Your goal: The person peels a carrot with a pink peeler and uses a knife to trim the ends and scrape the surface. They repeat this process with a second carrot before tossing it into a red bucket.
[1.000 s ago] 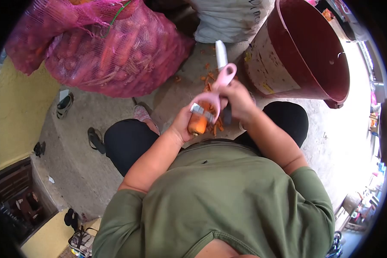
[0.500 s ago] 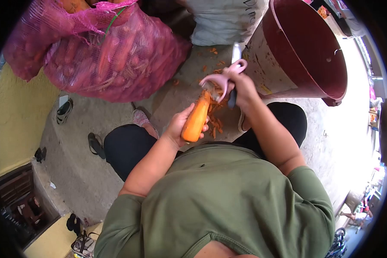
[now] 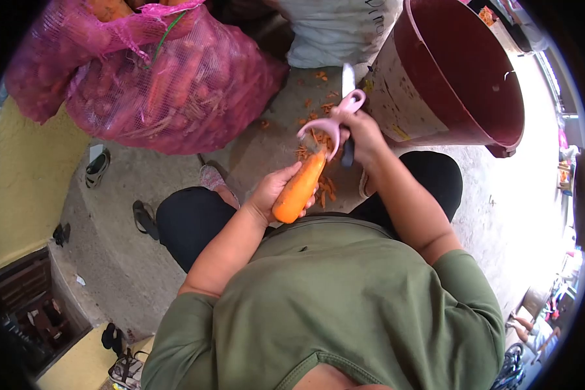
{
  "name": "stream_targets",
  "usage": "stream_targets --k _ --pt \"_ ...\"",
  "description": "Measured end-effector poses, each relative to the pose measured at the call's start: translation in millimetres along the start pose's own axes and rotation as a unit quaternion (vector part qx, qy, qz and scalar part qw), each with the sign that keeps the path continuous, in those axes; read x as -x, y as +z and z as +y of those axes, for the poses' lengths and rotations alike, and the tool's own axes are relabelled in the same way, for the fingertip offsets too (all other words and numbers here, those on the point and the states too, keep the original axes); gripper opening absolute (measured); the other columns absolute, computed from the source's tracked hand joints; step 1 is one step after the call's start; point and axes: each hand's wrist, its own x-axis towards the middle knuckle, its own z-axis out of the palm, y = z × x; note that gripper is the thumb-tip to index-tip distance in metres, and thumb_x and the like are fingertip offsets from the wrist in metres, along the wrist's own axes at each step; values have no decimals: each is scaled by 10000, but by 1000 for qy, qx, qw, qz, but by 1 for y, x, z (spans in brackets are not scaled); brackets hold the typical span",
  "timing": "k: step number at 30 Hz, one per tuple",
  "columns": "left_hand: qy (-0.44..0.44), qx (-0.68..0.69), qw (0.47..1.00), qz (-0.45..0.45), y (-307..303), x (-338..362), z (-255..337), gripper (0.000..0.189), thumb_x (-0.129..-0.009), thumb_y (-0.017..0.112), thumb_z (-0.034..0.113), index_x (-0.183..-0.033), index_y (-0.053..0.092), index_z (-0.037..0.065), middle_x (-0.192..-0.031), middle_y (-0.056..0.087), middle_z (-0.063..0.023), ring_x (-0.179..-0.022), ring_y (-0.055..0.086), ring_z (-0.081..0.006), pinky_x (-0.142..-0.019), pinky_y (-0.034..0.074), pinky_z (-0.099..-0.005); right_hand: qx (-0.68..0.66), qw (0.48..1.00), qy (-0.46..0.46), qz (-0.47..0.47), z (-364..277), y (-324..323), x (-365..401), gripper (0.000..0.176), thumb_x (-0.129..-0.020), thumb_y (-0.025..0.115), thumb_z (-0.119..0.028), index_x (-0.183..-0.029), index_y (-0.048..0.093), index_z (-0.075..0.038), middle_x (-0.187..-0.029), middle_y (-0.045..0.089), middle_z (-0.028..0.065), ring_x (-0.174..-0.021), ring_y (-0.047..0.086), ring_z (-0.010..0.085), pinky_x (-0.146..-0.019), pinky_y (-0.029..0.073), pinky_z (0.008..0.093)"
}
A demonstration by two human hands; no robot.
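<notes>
My left hand [image 3: 272,192] is wrapped round a thick orange carrot [image 3: 299,188], its narrower end pointing up and away from me. In my right hand [image 3: 364,135] is a pink Y-shaped peeler [image 3: 328,125], its forked head close over the carrot's far end; whether the blade touches cannot be told. A knife [image 3: 348,78] is also held in that hand, its pale blade pointing away and its dark handle sticking out below the fingers. Orange peelings [image 3: 327,188] lie on the ground beneath and beyond the carrot.
A pink mesh sack [image 3: 175,91] full of carrots stands at the far left. Beyond my hands is a white sack [image 3: 335,32]. A large dark red bucket [image 3: 413,97] stands tilted in view at the right. Sandals [image 3: 145,218] lie on the concrete floor at left.
The carrot has tilted a little, its near end moving down toward me. My right hand has shifted slightly left with the peeler and knife, the peeler's head now nearer the carrot's tip.
</notes>
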Motion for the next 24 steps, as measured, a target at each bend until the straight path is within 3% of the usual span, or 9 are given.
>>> stream_targets --k 3,6,8,9,13,16,19,23,24 --pt "15 -26 999 24 1 0 0 411 -854 368 407 -1043 451 51 -820 488 -98 -653 509 -211 -477 460 -301 -23 999 -27 40 -16 -22 -17 113 -754 576 -100 -739 493 -24 -582 497 26 -453 467 100 -408 404 231" --pt "33 -11 997 69 -4 -3 -2 427 -851 369 412 -1030 464 36 -822 501 -99 -639 525 -209 -484 464 -298 -1 997 -26 78 -12 29 17 118 -744 588 -110 -727 498 -35 -603 527 37 -442 471 104 -401 390 221" --pt "41 -26 997 66 -2 -1 0 432 -850 366 416 -1025 471 34 -818 509 -100 -629 535 -207 -490 467 -298 67 986 46 -149 2 29 36 150 -724 603 -93 -823 536 -2 -661 555 49 -507 507 105 -437 397 227" --pt "47 -60 997 -6 2 -5 3 423 -859 348 407 -1054 458 48 -824 519 -106 -625 542 -202 -495 468 -298 70 986 47 -140 5 27 34 150 -722 603 -86 -824 537 0 -654 553 48 -503 508 106 -435 403 229" --pt "-7 11 1000 -18 -8 -4 -4 387 -873 329 374 -1111 426 85 -853 524 -118 -623 539 -205 -503 470 -301 23 998 -21 46 -11 10 0 114 -735 589 -86 -758 506 -11 -590 516 47 -461 485 110 -432 431 236" --pt "24 -24 999 42 -4 -4 -1 392 -873 318 374 -1098 430 73 -881 534 -120 -635 541 -212 -515 469 -298 3 997 -36 61 -20 -12 -12 119 -741 578 -83 -803 535 8 -615 517 40 -474 475 106 -428 413 234" --pt "9 66 994 85 -3 -6 1 378 -865 325 342 -1060 441 41 -853 551 -143 -629 560 -235 -492 490 -321 103 994 -17 -29 -9 37 32 111 -736 601 -100 -747 530 -16 -615 540 43 -475 493 99 -426 397 213" --pt "62 83 992 -79 5 -7 3 444 -880 265 356 -1025 441 -25 -772 559 -196 -694 586 -283 -538 509 -398 131 970 49 -198 19 49 54 140 -715 628 -131 -745 532 -34 -611 537 35 -430 460 84 -388 365 198" --pt "61 79 993 -60 3 -8 2 438 -879 275 357 -1025 443 -20 -776 559 -187 -687 584 -276 -540 509 -392 135 966 53 -214 24 48 52 143 -715 630 -135 -742 532 -34 -609 537 33 -427 457 85 -389 365 200"
